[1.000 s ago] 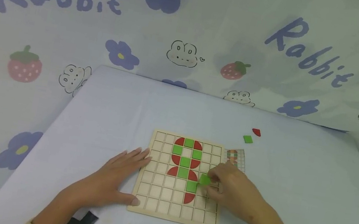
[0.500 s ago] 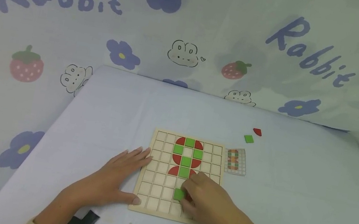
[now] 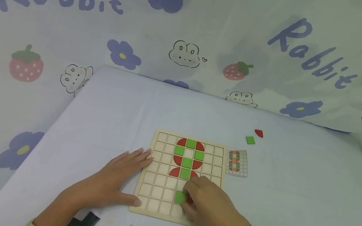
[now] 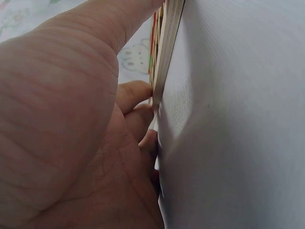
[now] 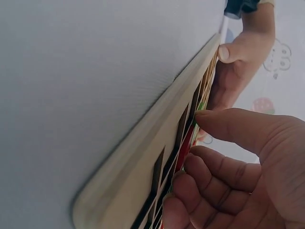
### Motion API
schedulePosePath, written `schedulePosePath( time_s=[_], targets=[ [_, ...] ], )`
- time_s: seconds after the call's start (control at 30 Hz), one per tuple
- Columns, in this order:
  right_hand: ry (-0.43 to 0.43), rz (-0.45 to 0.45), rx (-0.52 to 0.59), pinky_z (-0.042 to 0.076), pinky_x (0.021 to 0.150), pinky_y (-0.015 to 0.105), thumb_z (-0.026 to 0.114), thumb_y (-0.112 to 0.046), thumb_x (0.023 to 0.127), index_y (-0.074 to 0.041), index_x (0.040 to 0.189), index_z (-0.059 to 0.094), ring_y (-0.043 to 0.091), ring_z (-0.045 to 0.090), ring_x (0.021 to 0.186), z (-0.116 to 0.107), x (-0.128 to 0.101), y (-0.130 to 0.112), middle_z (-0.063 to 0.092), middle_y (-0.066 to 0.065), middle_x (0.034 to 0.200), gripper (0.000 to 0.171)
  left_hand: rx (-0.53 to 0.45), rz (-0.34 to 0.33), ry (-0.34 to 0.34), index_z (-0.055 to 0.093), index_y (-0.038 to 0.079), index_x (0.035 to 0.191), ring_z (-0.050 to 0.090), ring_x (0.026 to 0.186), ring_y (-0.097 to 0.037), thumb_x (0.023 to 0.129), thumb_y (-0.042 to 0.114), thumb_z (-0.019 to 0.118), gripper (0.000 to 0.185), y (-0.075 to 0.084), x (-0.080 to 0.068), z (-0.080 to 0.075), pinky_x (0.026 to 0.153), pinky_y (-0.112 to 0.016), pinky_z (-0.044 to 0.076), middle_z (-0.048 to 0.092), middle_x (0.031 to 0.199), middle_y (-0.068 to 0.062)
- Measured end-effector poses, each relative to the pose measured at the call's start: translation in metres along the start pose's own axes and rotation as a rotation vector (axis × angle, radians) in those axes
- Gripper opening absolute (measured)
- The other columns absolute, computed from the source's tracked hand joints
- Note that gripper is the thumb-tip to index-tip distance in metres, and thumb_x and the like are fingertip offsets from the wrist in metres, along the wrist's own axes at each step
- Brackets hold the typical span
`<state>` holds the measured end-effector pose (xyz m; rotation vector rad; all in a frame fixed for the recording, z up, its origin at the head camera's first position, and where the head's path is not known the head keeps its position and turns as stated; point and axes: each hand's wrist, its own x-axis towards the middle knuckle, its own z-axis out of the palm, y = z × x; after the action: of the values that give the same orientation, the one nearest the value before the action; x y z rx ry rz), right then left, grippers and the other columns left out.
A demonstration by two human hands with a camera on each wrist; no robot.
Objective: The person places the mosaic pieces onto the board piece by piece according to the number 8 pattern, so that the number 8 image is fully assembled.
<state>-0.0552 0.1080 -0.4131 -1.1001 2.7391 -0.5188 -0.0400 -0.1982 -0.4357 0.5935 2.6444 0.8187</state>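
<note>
A wooden grid board [image 3: 156, 193] lies on the table, with red quarter-round and green square tiles in its middle columns. My left hand [image 3: 112, 181] rests along the board's left edge, fingers extended and thumb at the near corner. In the left wrist view the fingertips touch the board's side. My right hand [image 3: 211, 202] is over the lower middle, its thumb and fingers pinching a green square tile [image 3: 179, 197] at a cell in the second row from the near edge. That hand covers part of a red tile [image 3: 189, 199] beside it and several cells to the right.
A small pattern card [image 3: 238, 163] lies against the board's right side. Beyond it are a loose green square tile [image 3: 250, 140] and a red quarter-round tile [image 3: 259, 133]. A printed cloth [image 3: 209, 29] hangs behind the white table.
My right hand has carried the green square tile from the board's right side leftward and nearer, down to a cell left of the lower red tile. The left hand stays put.
</note>
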Motion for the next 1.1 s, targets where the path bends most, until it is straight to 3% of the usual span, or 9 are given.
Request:
schedulePosePath(
  time_s=[0.33,0.73,1.1],
  targets=[
    [-0.019,0.03,0.007,0.046,0.065,0.018,0.08,-0.024,0.089,-0.018,0.092,0.066,0.006,0.047,0.08,0.0014,-0.0017,0.002,0.052,-0.012,0.084,0.016,-0.005,-0.004,0.001,0.029,0.023,0.167,0.008,0.161,-0.02,0.078,0.052,0.088,0.11,0.0016,0.0001,-0.0002,0.129,-0.051,0.007,0.014,0.174,0.01],
    [0.036,-0.017,-0.024,0.045,0.064,0.018,0.082,-0.024,0.088,-0.017,0.091,0.066,0.006,0.047,0.078,0.0043,-0.0031,0.0015,0.049,-0.013,0.082,0.018,-0.003,-0.008,0.003,0.028,0.024,0.167,0.008,0.161,-0.02,0.078,0.055,0.086,0.111,0.0008,-0.0004,0.0006,0.129,-0.05,0.006,0.014,0.174,0.01],
    [0.022,-0.003,-0.026,0.044,0.064,0.019,0.081,-0.026,0.088,-0.018,0.092,0.065,0.006,0.046,0.077,0.0064,-0.0028,0.0032,0.049,-0.013,0.083,0.018,0.002,-0.006,0.005,0.027,0.024,0.167,0.008,0.161,-0.02,0.078,0.055,0.086,0.111,-0.0006,0.0001,0.0019,0.129,-0.049,0.006,0.014,0.174,0.01]
  ],
)
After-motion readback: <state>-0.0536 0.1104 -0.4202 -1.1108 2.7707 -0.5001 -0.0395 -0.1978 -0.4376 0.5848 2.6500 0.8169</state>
